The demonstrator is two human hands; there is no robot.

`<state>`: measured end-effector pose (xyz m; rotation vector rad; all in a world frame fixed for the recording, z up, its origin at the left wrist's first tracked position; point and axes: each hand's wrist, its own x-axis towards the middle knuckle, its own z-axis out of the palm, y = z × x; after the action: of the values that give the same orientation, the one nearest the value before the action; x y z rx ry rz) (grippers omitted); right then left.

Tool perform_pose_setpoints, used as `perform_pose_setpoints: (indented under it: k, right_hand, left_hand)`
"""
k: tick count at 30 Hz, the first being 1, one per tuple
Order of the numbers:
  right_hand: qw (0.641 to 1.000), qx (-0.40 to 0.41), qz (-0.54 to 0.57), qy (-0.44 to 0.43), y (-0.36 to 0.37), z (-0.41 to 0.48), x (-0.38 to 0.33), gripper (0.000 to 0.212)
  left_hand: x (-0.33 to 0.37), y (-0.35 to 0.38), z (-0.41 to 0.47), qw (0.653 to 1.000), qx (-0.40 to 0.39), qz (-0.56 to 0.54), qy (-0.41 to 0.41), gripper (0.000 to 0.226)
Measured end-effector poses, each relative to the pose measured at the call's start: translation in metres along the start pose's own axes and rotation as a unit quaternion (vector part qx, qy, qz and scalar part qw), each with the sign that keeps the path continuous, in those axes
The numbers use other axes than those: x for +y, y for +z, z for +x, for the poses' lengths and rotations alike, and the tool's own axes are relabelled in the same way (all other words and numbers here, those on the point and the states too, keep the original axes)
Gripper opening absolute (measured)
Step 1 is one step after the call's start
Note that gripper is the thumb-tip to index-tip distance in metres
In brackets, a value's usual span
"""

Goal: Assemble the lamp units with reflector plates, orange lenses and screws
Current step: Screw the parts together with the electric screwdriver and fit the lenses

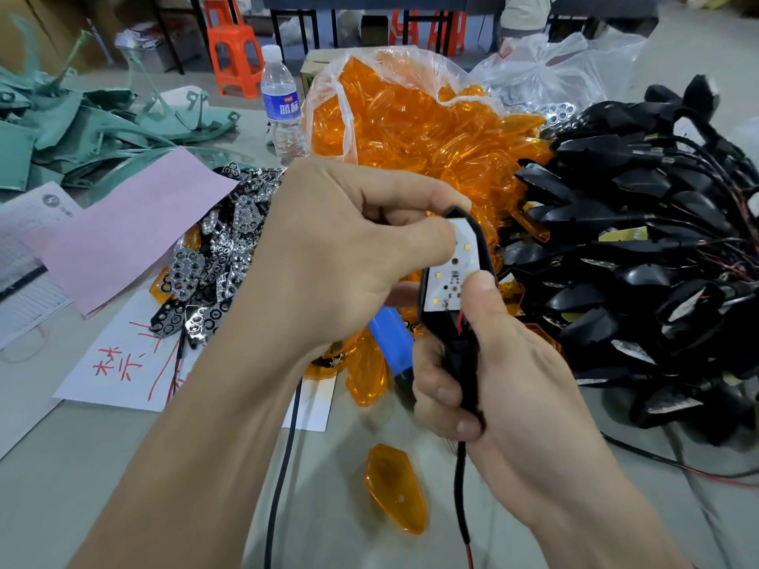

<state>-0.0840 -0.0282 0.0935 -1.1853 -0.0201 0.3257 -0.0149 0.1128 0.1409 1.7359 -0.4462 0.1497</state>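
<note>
Your right hand (493, 384) grips the lamp unit (456, 351) by its stem; your left hand (341, 256) pinches its top edge. Hold its LED board (451, 273) level. Reflector plates (221, 256) lie left of it, and a loose orange lens (396, 488) lies below.

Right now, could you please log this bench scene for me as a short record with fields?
Right hand: grips the lamp unit by its black stem, thumb on the white LED board
Left hand: fingers pinch the unit's upper end
Unit state: board bare, no reflector plate or lens fitted
Loose lens: one orange lens on the table, near the person
Stock: bag of orange lenses behind, reflector plates left, black housings right
</note>
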Motion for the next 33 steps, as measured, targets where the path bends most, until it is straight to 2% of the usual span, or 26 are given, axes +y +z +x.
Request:
perform_pose_setpoints:
  k: [1, 4, 9, 11, 16, 20, 33]
  right_hand:
    - [1.000, 0.003, 0.015, -0.004, 0.000, -0.001, 0.001, 0.064]
    - [0.999, 0.024, 0.028, -0.031, 0.001, -0.006, 0.002, 0.058]
    - [0.996, 0.036, 0.017, -0.077, 0.005, -0.008, 0.001, 0.041]
    - [0.995, 0.054, 0.016, -0.079, 0.005, -0.009, 0.002, 0.042]
    - [0.995, 0.073, 0.023, -0.071, 0.002, -0.009, 0.006, 0.051]
    - [0.995, 0.081, 0.011, -0.064, 0.002, -0.009, 0.005, 0.040]
    - [0.991, 0.119, 0.012, -0.064, 0.005, -0.007, 0.000, 0.042]
  left_hand:
    - [0.002, 0.000, -0.002, 1.000, 0.002, -0.016, -0.011, 0.007]
    - [0.006, 0.002, -0.004, 1.000, 0.011, -0.023, -0.001, 0.028]
    - [0.014, 0.004, -0.005, 1.000, 0.020, -0.012, -0.008, 0.024]
    - [0.014, 0.006, -0.006, 1.000, 0.025, -0.001, -0.016, 0.018]
    - [0.012, 0.010, -0.008, 1.000, 0.023, 0.002, -0.009, 0.021]
    - [0.013, 0.010, -0.009, 1.000, 0.023, 0.001, -0.007, 0.021]
    - [0.012, 0.012, -0.007, 1.000, 0.011, 0.026, 0.000, 0.016]
